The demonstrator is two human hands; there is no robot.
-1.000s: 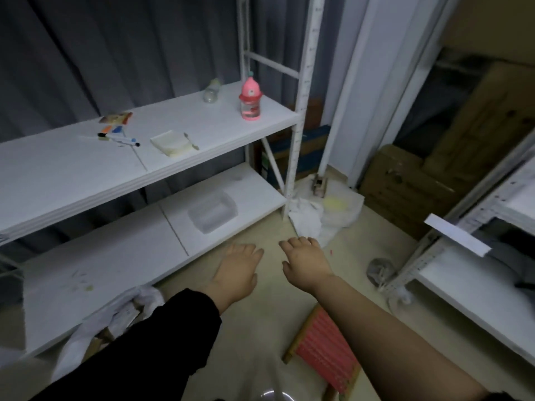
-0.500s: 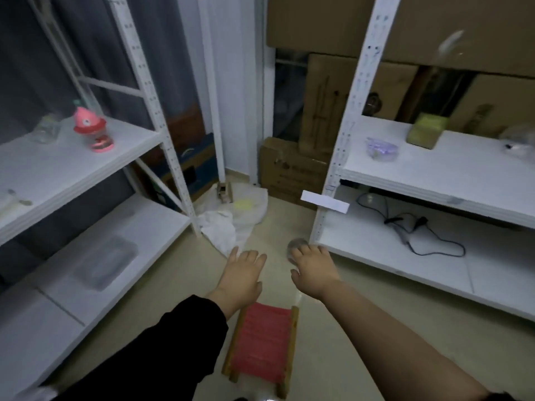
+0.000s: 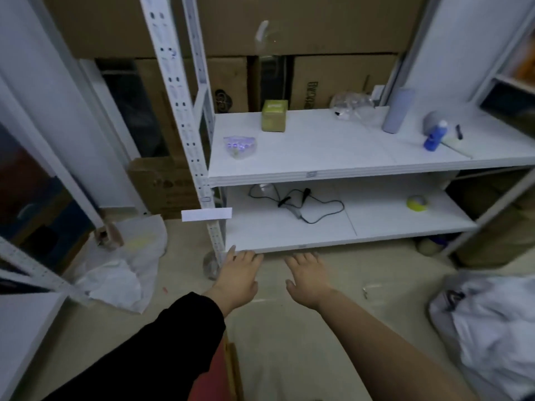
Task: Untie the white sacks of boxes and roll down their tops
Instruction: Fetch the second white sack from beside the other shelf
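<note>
White, crinkly plastic is being seen low on the right: a big sack (image 3: 489,328) is lying on the floor (image 3: 289,328), soft and lumpy, with a dark mark near its top. No boxes are being shown through it. Its top looks bunched toward the left end, though a knot cannot be made out. A second white bag (image 3: 121,270) is lying flat and loose on the floor at the left, by a shelf post.

Both hands are being held out in front, above the floor, with fingers straight and spread. Nothing is being held. The left hand (image 3: 238,277) is sticking out of a black sleeve (image 3: 162,342); the right hand (image 3: 307,280) is on a bare arm. The sack is lying to the right of both hands, well apart from them, and the right hand is nearer to it.

A reach to the right and down is likely being called for next, with the right hand leading. Thin plastic like this is likely to slip and crumple when pinched.
</note>
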